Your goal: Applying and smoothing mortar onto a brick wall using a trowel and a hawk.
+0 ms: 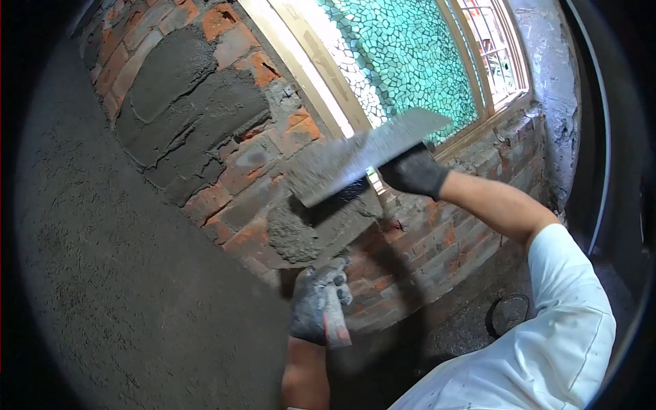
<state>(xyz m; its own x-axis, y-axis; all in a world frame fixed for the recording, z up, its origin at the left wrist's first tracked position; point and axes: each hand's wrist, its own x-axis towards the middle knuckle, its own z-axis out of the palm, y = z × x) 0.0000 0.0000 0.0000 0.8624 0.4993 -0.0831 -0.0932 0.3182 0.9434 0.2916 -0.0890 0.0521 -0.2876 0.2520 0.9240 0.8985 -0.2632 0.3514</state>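
My right hand (413, 171), in a dark glove, is closed round the grip of a long steel plastering trowel (383, 147). The trowel's blade slants across the lower corner of the window, above the mortar. In a grey, mortar-stained glove, my left hand (316, 304) grips the pale handle (335, 318) of a mortar hawk, its end marked red. Wet grey mortar (297, 236) lies on the hawk, partly covered by the trowel and its shadow. Where the handle joins the board is hidden.
Ahead is a brick wall (249, 164) with a patch of fresh mortar (195, 109) at upper left. A smooth grey plastered surface (137, 273) fills the left. The window (410, 55) has green patterned glass and a tan frame. A dark round object (509, 314) sits low at right.
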